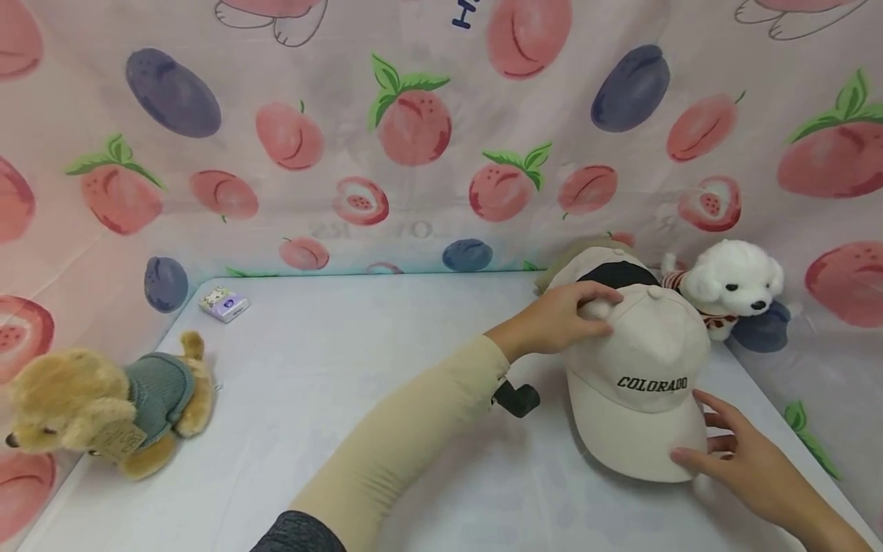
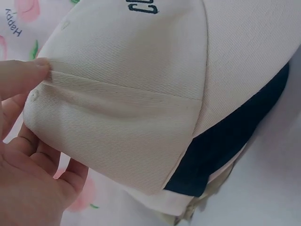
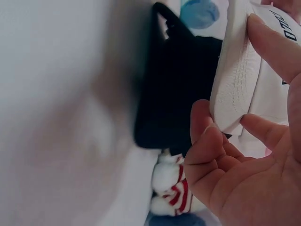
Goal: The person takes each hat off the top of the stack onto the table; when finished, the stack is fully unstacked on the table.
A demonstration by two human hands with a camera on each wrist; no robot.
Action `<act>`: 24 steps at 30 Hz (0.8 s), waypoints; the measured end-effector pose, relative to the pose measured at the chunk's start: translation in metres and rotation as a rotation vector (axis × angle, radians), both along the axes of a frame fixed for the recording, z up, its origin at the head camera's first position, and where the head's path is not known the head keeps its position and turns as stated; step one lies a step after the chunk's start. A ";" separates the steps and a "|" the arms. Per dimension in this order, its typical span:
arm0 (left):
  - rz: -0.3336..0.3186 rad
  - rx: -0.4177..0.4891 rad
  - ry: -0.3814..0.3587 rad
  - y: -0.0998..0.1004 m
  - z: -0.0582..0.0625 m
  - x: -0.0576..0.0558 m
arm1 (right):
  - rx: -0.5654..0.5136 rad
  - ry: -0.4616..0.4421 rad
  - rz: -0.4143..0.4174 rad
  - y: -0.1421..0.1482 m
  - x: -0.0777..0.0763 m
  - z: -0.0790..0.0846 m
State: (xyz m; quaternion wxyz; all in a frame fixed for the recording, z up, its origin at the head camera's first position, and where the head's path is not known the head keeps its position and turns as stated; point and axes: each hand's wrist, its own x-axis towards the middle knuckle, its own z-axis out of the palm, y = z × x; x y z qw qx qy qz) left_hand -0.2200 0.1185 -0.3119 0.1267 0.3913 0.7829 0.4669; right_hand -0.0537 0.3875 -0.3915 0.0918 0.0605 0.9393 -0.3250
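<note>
A cream baseball cap (image 1: 651, 337) lettered COLORADO stands at the right of the table, in front of more caps. My left hand (image 1: 562, 318) pinches the upper left side of its crown, thumb on the fabric in the left wrist view. With my right hand (image 1: 748, 460) I grip the right edge of the brim; the right wrist view shows thumb and fingers on both faces of it. Behind and under the cream cap is a black cap (image 1: 617, 274), its dark brim (image 3: 174, 94) showing below. Another pale cap (image 1: 579, 264) and a khaki one (image 1: 552, 277) lie farther back.
A white plush dog (image 1: 738, 280) in a striped top sits right of the caps by the back wall. At the far left lies a tan plush dog (image 1: 103, 406) in a grey-green sweater. A small purple-and-white packet (image 1: 224, 304) rests near the back left corner.
</note>
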 end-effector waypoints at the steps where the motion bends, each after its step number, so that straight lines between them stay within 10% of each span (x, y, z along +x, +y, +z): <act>1: 0.003 0.001 -0.005 -0.003 0.002 0.000 | -0.005 -0.002 -0.001 -0.002 0.000 0.002; 24: 0.055 0.013 0.008 -0.055 0.018 -0.005 | -0.027 0.048 0.013 -0.039 -0.009 0.019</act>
